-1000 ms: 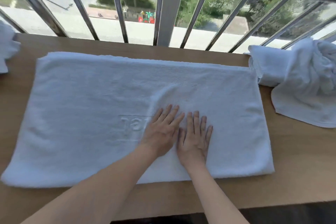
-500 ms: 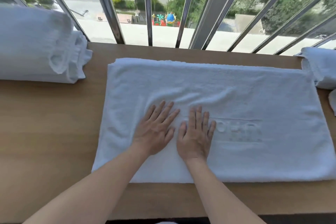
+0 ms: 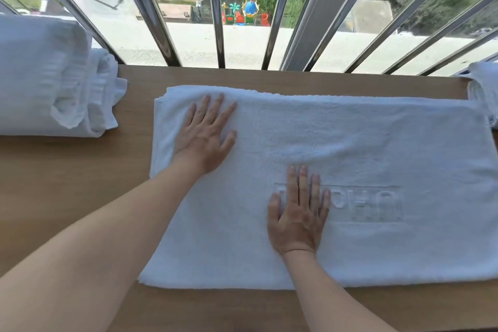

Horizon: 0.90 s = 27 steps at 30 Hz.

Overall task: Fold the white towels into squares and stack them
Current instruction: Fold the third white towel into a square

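Note:
A white towel [image 3: 377,148], folded lengthwise into a wide rectangle, lies flat on the wooden table [image 3: 67,183]. An embossed logo shows on its right half. My left hand [image 3: 204,135] rests flat near the towel's far left corner, fingers spread. My right hand [image 3: 299,213] presses flat on the towel's middle, partly covering the logo. Neither hand holds anything. A stack of folded white towels [image 3: 45,75] sits at the left.
More white towels [image 3: 485,89] lie at the right edge, only partly in view. A metal railing [image 3: 215,8] runs along the table's far edge, with a street and playground below. The table's near edge is just below the towel.
My left hand has slid away from my right hand toward the towel's far left corner. The view has shifted left and slightly closer.

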Each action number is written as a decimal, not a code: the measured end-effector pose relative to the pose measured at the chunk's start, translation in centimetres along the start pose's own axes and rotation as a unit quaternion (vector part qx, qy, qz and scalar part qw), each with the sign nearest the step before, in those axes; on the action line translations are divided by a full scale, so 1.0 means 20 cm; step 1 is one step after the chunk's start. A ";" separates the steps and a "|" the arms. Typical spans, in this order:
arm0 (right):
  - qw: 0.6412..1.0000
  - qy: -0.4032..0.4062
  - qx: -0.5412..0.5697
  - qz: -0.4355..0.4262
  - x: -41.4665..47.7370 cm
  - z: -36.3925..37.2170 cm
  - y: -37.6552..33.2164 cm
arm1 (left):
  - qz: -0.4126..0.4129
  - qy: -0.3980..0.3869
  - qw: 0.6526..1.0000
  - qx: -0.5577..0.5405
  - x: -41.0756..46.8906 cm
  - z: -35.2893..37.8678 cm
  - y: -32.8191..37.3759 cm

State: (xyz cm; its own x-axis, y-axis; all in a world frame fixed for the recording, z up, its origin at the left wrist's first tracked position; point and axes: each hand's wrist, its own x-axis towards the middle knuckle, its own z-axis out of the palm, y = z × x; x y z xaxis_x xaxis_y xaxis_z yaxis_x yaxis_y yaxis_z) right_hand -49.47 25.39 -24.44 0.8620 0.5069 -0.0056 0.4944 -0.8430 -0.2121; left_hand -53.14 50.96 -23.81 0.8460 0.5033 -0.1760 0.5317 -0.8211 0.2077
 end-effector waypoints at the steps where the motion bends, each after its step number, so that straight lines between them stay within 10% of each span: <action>1: 1.000 -0.001 0.000 -0.002 0.00 0.00 0.00 | -0.010 -0.002 1.000 0.003 0.02 -0.01 -0.02; 6: 1.000 0.002 0.005 -0.004 0.00 0.00 0.00 | -0.053 0.003 0.999 -0.009 -0.10 0.03 0.09; 12: 1.000 0.019 0.004 -0.008 -0.01 0.01 0.01 | 0.090 -0.009 0.996 0.009 -0.50 0.13 0.07; 27: 1.000 0.015 0.002 -0.003 0.00 0.00 0.00 | -0.088 -0.008 0.996 -0.016 -0.40 0.09 0.08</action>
State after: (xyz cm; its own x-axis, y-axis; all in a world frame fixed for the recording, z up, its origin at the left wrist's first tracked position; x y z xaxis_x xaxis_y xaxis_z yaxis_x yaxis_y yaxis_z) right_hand -49.46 25.38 -24.54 0.8616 0.5070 0.0245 0.4997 -0.8387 -0.2166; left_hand -59.07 45.23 -23.81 0.7395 0.6337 -0.2271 0.6724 -0.7116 0.2039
